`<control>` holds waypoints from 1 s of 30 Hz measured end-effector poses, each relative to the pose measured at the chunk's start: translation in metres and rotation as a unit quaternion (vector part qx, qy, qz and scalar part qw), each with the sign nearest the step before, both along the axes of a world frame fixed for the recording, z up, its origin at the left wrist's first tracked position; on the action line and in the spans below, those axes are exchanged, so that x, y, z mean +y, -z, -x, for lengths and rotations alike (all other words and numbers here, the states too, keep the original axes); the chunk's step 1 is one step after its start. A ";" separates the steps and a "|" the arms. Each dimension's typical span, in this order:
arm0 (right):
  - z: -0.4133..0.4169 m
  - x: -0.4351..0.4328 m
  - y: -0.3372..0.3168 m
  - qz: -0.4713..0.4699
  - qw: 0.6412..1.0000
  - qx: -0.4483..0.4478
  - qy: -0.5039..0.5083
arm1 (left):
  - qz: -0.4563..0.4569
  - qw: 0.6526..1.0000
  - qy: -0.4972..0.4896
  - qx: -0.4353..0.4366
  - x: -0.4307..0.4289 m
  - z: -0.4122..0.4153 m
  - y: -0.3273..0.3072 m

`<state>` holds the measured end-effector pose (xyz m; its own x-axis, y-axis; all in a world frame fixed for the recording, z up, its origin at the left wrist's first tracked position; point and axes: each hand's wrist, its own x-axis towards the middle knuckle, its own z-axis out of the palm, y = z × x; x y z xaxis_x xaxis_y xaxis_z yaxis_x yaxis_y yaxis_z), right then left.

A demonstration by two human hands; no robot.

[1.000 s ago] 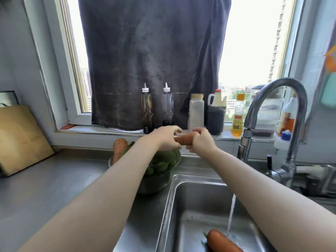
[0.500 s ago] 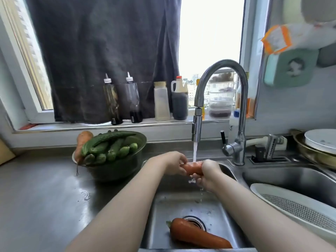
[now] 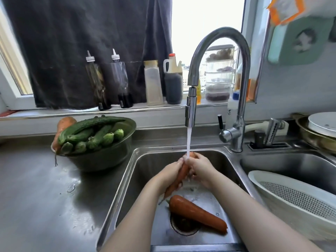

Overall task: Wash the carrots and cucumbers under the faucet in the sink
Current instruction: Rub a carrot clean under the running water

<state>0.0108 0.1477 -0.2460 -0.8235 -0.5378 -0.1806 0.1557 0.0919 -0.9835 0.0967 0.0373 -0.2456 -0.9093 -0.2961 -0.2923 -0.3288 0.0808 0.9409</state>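
Orange carrot (image 3: 182, 172) sits tilted under the stream of water (image 3: 189, 140) from the faucet (image 3: 218, 36), above the sink (image 3: 145, 160). We hold it with both hands: the grip of our left hand (image 3: 169, 176) is curled round its lower part, and the grip of our right hand (image 3: 201, 170) is wrapped on the upper end. A second carrot (image 3: 196, 212) lies on the sink floor, across the drain (image 3: 183, 228). On the bench (image 3: 36, 197) to the left, a metal bowl (image 3: 101, 159) holds the cucumbers (image 3: 94, 133) and a third carrot (image 3: 63, 124).
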 end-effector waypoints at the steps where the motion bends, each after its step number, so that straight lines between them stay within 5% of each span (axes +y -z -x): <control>1: 0.001 -0.001 0.002 0.000 1.000 0.010 -0.008 | -0.027 1.000 0.001 0.001 0.001 -0.001 0.001; 18: 0.007 0.015 0.008 0.059 0.996 0.014 0.071 | -0.040 0.993 0.091 0.059 0.005 -0.006 0.005; 25: 0.006 0.018 0.005 0.084 0.994 -0.012 0.073 | -0.052 0.992 -0.001 0.113 0.019 0.001 0.001; 30: 0.003 0.017 0.011 -0.009 0.997 -0.044 -0.064 | -0.014 0.974 -0.085 0.208 0.022 0.012 0.003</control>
